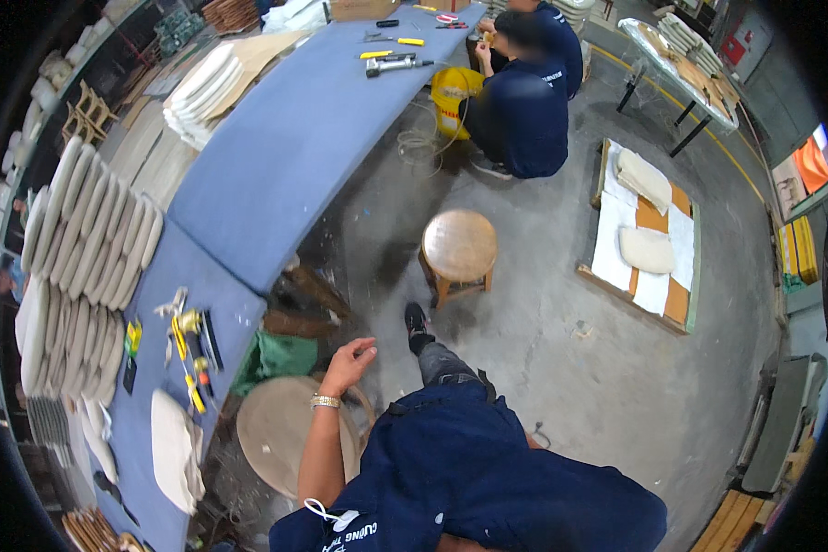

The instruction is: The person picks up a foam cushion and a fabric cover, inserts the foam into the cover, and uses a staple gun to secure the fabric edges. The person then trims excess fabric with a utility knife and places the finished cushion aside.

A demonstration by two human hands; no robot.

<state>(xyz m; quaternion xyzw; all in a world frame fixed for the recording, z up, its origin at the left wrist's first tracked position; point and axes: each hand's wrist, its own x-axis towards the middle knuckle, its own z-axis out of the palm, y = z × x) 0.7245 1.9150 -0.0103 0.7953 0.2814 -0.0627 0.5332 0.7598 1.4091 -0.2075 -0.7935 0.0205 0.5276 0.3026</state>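
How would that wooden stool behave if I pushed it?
The wooden stool should stay stiff, given its solid-looking build. It probably won't roll, since it stands upright on legs. It might slide, as the floor around it looks flat.

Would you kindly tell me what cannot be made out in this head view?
- Right hand: not discernible in the head view, apparently behind the navy shirt; its hold cannot be told.
- Round tan top: partly covered in the head view by the left forearm.
- Whatever the co-worker beside the yellow bucket may hold: too small in the head view.
- Wooden slats, lower right: cut off by the head view's lower edge.
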